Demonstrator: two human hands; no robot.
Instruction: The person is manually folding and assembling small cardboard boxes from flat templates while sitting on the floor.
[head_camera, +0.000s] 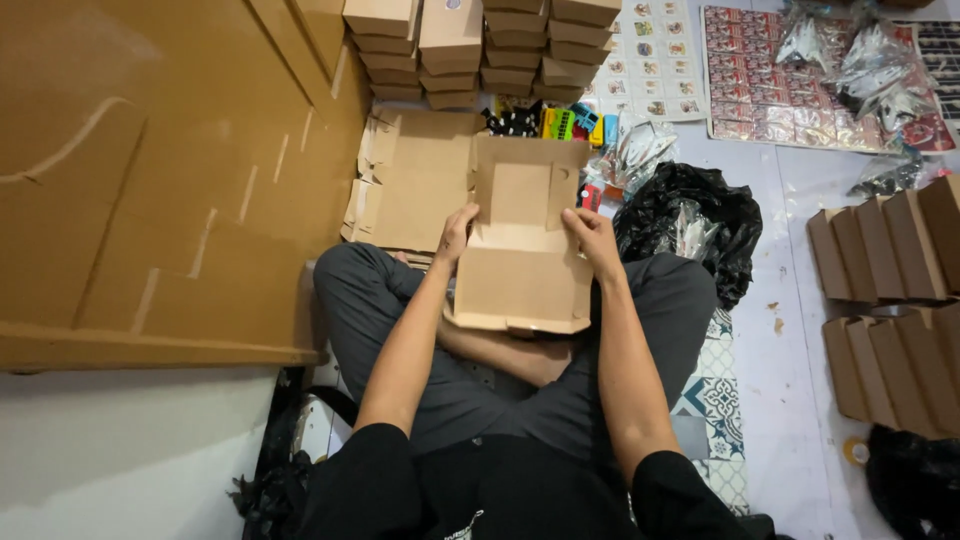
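Cardboard box blank (520, 262) held over the lap by both hands.

The unfolded brown blank is gripped at its two side edges: the left hand (457, 232) is closed on the left edge with fingers curled over it, and the right hand (592, 238) is closed on the right edge in the same way. More flat blanks (412, 195) are stacked on the floor just beyond it. Finished boxes (480, 45) are piled further back, and a black plastic bag (700, 215) is seen beside the right knee.
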